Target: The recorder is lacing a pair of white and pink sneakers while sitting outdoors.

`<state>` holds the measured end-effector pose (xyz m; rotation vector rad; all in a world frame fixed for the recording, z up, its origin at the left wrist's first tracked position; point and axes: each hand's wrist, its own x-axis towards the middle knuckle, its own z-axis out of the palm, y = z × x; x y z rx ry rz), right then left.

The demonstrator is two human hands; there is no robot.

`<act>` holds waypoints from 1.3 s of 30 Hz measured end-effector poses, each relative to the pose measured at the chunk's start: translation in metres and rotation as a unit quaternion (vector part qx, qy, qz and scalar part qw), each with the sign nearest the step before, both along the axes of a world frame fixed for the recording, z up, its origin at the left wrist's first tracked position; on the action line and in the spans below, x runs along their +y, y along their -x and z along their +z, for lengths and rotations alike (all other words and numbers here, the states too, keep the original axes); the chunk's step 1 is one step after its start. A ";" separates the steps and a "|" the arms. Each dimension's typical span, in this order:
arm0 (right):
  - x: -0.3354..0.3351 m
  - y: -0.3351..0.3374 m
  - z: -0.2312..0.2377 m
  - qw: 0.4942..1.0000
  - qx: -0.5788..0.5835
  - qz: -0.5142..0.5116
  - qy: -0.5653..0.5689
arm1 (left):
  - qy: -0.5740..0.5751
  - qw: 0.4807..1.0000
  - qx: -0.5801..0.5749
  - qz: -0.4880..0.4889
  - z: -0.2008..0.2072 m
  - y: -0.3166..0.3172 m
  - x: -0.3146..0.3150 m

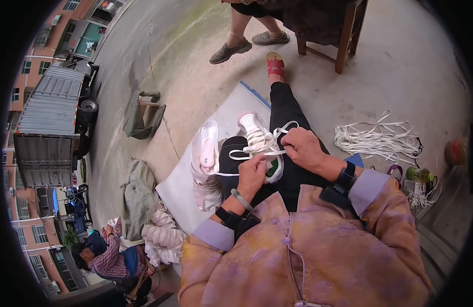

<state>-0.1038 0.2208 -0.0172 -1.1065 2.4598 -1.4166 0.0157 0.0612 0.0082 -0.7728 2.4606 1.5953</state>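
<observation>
A pale pink and white sneaker (253, 125) rests on my lap, toe pointing away from me, with laces threaded up its front. My left hand (252, 176) is closed in a pinch on the white shoelace (281, 131) at the near end of the shoe. Just right of it, my right hand (304, 149) also pinches the lace, fingers bent. Loose loops of lace stand out to both sides between the hands. The shoe's opening is partly covered by my left hand; something green shows inside it.
Left of my leg, pink sneakers (206, 189) stand stacked by a white sheet (180, 179). A heap of white laces (374, 140) lies on the floor at right. Wrapped bundles (162, 238) and a seated person (116, 261) are at lower left. Another person's shoes (231, 51) and a wooden chair (344, 41) are ahead.
</observation>
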 end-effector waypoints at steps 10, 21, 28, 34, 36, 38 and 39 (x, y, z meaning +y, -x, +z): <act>-0.012 -0.007 0.006 0.991 -0.012 0.057 -0.121 | 0.001 1.000 0.026 0.014 -0.021 0.024 0.003; -0.020 -0.005 0.007 0.983 -0.038 0.099 -0.152 | -0.188 0.975 -0.008 0.116 -0.018 0.035 0.014; -0.017 -0.011 -0.002 0.992 0.014 0.066 -0.106 | -0.200 0.970 -0.030 0.135 -0.016 0.032 0.014; -0.008 -0.002 -0.004 0.983 -0.023 0.092 -0.154 | 0.238 0.954 0.135 -0.122 0.008 -0.019 -0.039; -0.008 -0.001 -0.005 0.987 -0.037 0.089 -0.128 | 0.198 0.976 0.023 -0.093 0.019 -0.053 -0.064; -0.007 0.001 -0.002 0.988 -0.060 0.088 -0.108 | 0.120 0.991 -0.053 -0.009 0.028 -0.083 -0.080; -0.006 0.003 -0.001 0.989 -0.082 0.086 -0.087 | 0.071 0.993 -0.086 0.043 0.028 -0.093 -0.084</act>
